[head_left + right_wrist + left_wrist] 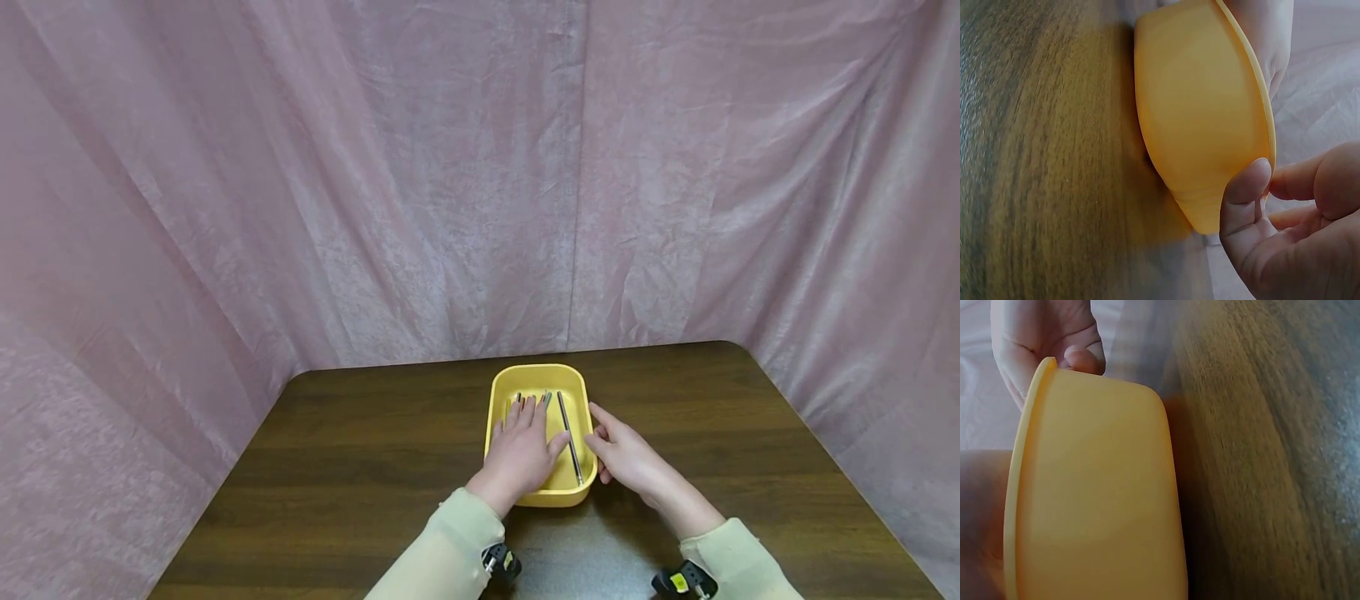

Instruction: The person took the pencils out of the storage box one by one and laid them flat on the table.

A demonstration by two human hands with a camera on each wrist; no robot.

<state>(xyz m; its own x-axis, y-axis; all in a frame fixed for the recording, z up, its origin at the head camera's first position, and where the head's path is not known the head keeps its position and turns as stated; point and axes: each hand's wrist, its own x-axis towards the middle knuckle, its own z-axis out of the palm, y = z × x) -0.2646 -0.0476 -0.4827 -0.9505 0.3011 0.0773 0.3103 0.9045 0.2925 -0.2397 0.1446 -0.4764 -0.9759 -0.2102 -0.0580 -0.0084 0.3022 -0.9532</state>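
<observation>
A yellow plastic storage box (555, 498) stands on the table, its rounded rim facing up. My left hand (521, 454) reaches into it with straight fingers lying over several slim pencils or pens (547, 398), mostly hidden beneath. One dark, slim pencil or pen (570, 437) lies apart along the box's right side, near the left thumb. At the right rim, my right hand (630, 458) pinches the box edge. The right wrist view shows a fingertip (1247, 181) against the outer wall, with another digit behind the rim. Behind the rim in the left wrist view, the left hand (985, 512) is blurred.
The dark brown wooden table (360, 450) extends on both sides of the box. Pink curtains (465, 183) hang behind and beside it. Small black wrist devices (501, 561) sit at both pale green sleeves (442, 550).
</observation>
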